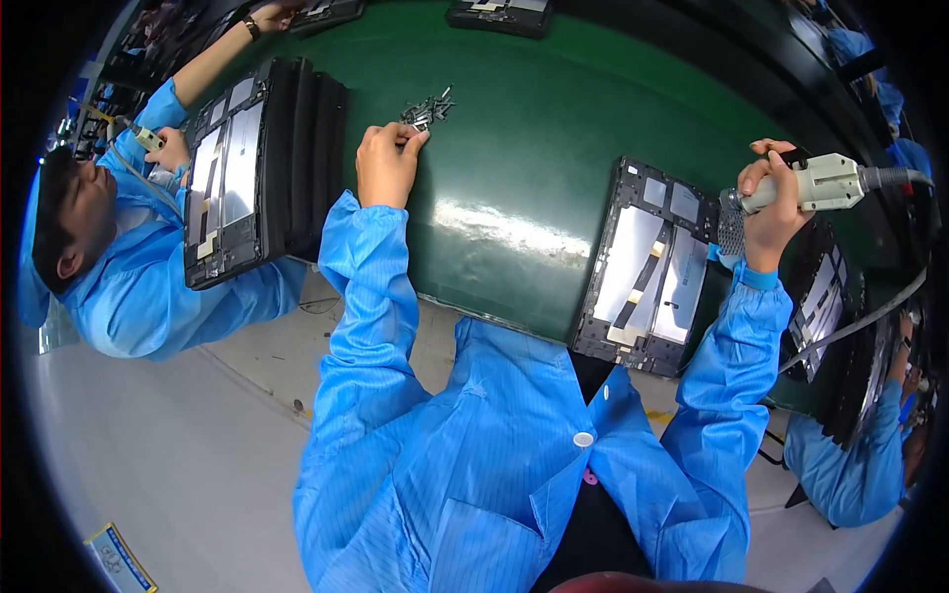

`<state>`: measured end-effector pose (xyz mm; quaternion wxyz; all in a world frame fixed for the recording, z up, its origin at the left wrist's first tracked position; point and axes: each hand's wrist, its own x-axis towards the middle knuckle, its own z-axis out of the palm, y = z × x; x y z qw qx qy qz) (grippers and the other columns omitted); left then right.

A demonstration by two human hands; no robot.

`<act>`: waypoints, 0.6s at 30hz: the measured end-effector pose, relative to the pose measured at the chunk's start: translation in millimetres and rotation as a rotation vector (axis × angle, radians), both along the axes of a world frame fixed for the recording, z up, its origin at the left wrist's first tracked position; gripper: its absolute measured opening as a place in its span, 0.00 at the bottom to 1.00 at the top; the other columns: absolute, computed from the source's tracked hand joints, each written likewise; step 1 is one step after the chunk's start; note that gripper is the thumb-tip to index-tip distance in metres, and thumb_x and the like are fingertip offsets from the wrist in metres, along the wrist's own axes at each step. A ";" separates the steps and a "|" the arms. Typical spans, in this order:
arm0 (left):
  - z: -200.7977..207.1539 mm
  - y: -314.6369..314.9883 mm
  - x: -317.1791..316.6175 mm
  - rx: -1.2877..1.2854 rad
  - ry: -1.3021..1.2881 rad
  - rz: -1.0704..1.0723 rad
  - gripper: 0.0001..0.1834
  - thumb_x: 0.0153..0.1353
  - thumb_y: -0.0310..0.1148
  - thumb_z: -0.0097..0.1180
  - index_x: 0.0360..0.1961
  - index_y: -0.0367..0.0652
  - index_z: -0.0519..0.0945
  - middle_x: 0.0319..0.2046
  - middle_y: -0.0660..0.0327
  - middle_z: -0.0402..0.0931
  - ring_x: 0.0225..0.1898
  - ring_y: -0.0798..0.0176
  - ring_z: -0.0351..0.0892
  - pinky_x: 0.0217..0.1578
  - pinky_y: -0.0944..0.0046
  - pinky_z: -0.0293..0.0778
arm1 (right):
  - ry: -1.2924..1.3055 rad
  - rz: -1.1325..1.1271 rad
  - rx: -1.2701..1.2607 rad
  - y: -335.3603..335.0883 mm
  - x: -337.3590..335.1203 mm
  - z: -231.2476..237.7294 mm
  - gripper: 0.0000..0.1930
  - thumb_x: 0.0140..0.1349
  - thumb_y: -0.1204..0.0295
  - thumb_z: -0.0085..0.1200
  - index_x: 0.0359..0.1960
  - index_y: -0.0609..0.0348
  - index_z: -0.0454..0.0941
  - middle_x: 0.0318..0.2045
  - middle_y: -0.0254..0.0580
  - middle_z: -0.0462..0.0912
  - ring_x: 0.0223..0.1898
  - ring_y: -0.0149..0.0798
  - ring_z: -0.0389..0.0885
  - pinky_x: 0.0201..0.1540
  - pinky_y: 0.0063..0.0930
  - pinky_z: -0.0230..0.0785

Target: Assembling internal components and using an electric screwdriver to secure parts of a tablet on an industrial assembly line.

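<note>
My left hand (387,163) is at a small pile of short dark strips (433,105) on the green tabletop. Thumb and fingertips are pinched at the near edge of the pile, and what sits between them is too small to make out. In my right hand (772,207) is a beige hot-air gun (828,184) with a perforated metal sleeve at its front, its grey cord leading off right. Just left of that sleeve, a black tablet frame (647,272) with silver panels and a ribbon cable lies tilted at the table's near edge.
A row of black tablet frames (229,183) stands on the left; more frames (819,306) are at the right, beside the hanging cord (870,321). Another frame (499,15) lies at the far edge. A co-worker in blue (163,287) sits left with a similar tool; another sleeve (850,469) shows right.
</note>
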<state>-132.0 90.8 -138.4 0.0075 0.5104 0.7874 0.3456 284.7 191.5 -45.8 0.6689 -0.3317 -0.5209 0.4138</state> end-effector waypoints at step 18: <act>15.2 91.0 165.3 -0.086 -0.736 -0.878 0.15 0.64 0.35 0.64 0.44 0.32 0.85 0.34 0.58 0.85 0.37 0.70 0.80 0.40 0.71 0.75 | -0.022 0.059 0.044 -6.3 -42.5 9.9 0.05 0.61 0.80 0.49 0.34 0.70 0.77 0.22 0.43 0.80 0.13 0.31 0.72 0.17 0.23 0.66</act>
